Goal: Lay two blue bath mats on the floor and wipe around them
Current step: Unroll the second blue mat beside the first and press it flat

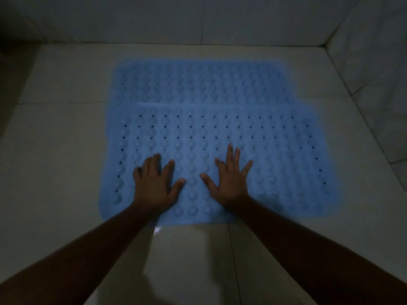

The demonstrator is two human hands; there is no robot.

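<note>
Right, both mats are down in the dim corner of this tiled room. The far mat (198, 82) lies flat near the back wall (198, 18), and the near mat (275, 150) sits just in front of it, its far edge appearing to lap over or butt against the first one; from this angle it is hard to say which. The near one is shifted a little to the right, so the pair forms a stepped outline on the floor (55, 150).

The person's left hand (155, 183) is spread palm-down on the near mat, fingers fanned, grasping nothing. The right hand (230, 177) does the same just beside it, open and flat, thumbs pointing toward each other. That looks like a pressing posture: with a bubbled, perforated mat like this, pushing down flat is how you would seat it against the tile so it doesn't slide.

Both hands work the near-left part of the mat, so the right side probably wants the same treatment. There is a small glint of wet (157, 230) on the floor right at the mat's near edge, between the forearms, which suggests the tile is damp.

So the laying part seems essentially done. The wiping around them is not yet begun, and no cloth is anywhere in view.
</note>
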